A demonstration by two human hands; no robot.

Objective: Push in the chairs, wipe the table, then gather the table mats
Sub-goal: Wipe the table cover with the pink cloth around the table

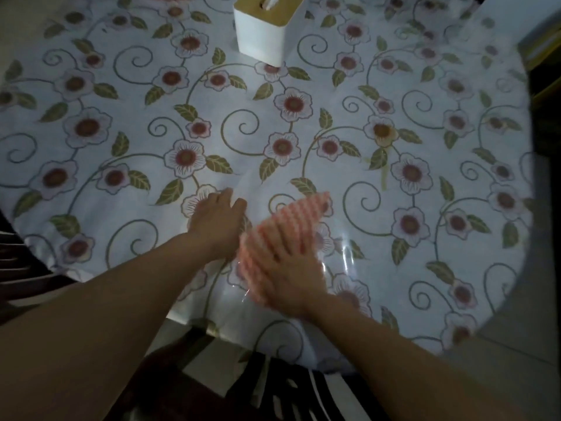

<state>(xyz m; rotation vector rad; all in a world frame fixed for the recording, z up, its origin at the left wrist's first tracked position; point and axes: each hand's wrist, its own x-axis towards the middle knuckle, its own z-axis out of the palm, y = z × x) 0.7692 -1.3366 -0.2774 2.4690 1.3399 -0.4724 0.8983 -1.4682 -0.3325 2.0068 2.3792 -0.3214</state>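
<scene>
A round table (121,41) fills the view, covered by a floral cloth under clear plastic. Near its front edge lies a pink-and-white striped wiping cloth (300,214). My right hand (288,275) presses flat on that cloth, fingers spread, and is blurred with motion. My left hand (217,221) rests palm-down on the tablecloth just left of the cloth, fingers together, holding nothing. No table mats show in this view.
A white tissue box (261,34) with a tan lid stands at the far middle of the table. A brownish stain (384,133) marks the cloth right of centre. Dark chair parts (18,262) show at the left edge, and a chair (182,387) below the table's front.
</scene>
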